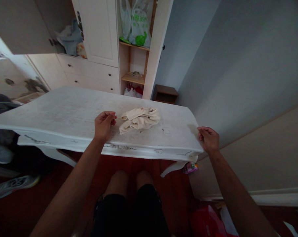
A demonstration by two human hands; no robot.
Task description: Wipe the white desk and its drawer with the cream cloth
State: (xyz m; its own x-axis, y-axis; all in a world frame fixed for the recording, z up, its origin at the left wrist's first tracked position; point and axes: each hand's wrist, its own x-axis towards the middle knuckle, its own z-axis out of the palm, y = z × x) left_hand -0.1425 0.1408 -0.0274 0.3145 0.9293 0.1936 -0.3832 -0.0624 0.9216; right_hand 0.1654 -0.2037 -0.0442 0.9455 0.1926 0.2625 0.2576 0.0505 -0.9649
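A crumpled cream cloth (pixel 139 119) lies on the white table (pixel 65 115), right of its middle. My left hand (pixel 104 125) hovers over the tabletop just left of the cloth, fingers curled loosely inward with nothing visible in them, a short gap from the fabric. My right hand (pixel 208 138) rests at the table's right corner edge, fingers curled against the rim. My knees show below the table's front edge.
A white wardrobe (pixel 99 33) with drawers and open shelves holding plastic bags (pixel 136 23) stands behind the table. A small brown stand (pixel 165 93) sits by the grey wall. A shoe (pixel 14 186) and dark items lie on the red floor at left.
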